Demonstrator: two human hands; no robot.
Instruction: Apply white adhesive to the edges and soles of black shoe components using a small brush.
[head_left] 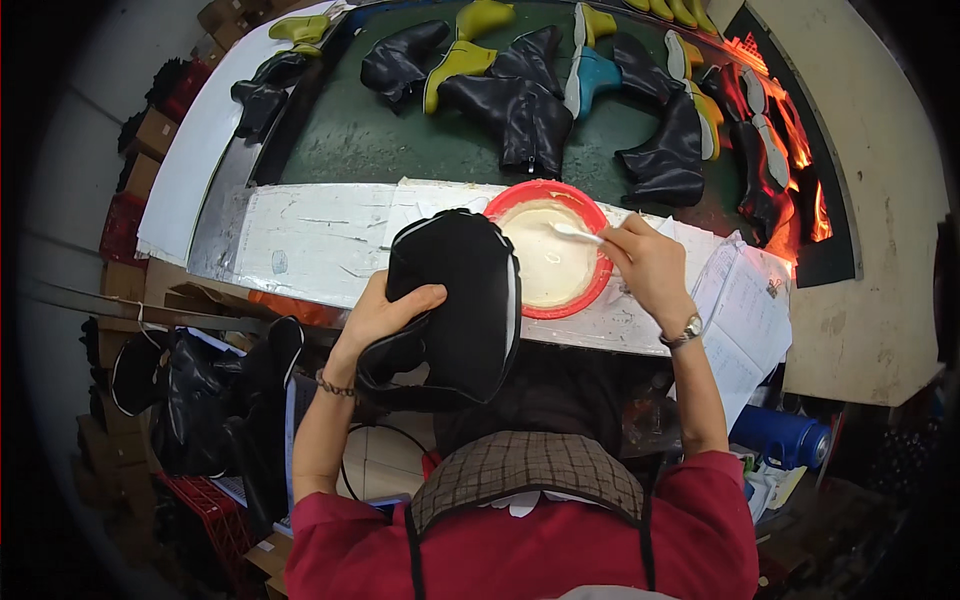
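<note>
My left hand (385,315) grips a black boot (465,300) at its side, thumb lying over the black surface. The boot is held up in front of me, left of the bowl, with a thin white edge along its right side. A red bowl (552,312) holds thick cream-coloured paste (540,262). Pinched in my right hand (645,268) is a small white brush (577,233), slanting down to the left over the bowl. Its tip is at the paste; whether it dips in I cannot tell.
Black boots (515,115) and yellow and teal shoe lasts (598,75) lie on the green surface (340,140) beyond the white ledge (310,230). Orange glow (800,215) shows at the far right. Written papers (740,310) hang over the ledge near a blue flask (780,437). More black boots (200,400) sit at left.
</note>
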